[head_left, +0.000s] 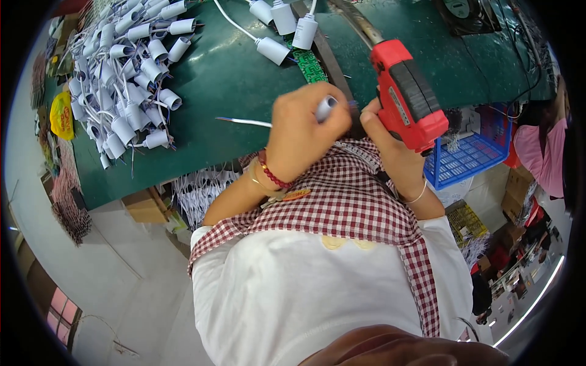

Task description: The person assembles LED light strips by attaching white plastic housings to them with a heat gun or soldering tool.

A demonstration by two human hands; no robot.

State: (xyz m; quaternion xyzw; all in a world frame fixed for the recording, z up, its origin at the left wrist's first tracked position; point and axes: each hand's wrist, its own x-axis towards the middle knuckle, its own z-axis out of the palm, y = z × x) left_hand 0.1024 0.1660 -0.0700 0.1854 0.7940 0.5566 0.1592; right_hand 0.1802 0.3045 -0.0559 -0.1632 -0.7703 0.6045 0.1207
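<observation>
My left hand (302, 131) is closed around a small white lamp socket (325, 108) with a thin white wire (244, 122) trailing off to the left over the green table (226, 79). My right hand (390, 149) grips the handle of a red and black power screwdriver (408, 94), whose tip points at the socket between the two hands. Both hands are close together at the near table edge. A red bead bracelet sits on my left wrist, a thin bangle on the right.
A big heap of white lamp sockets with wires (125, 67) covers the table's left part. More wired sockets (287, 27) and a green circuit board (309, 64) lie at the far middle. A blue plastic basket (470, 152) stands at the right; another person in pink (546, 155) is beyond it.
</observation>
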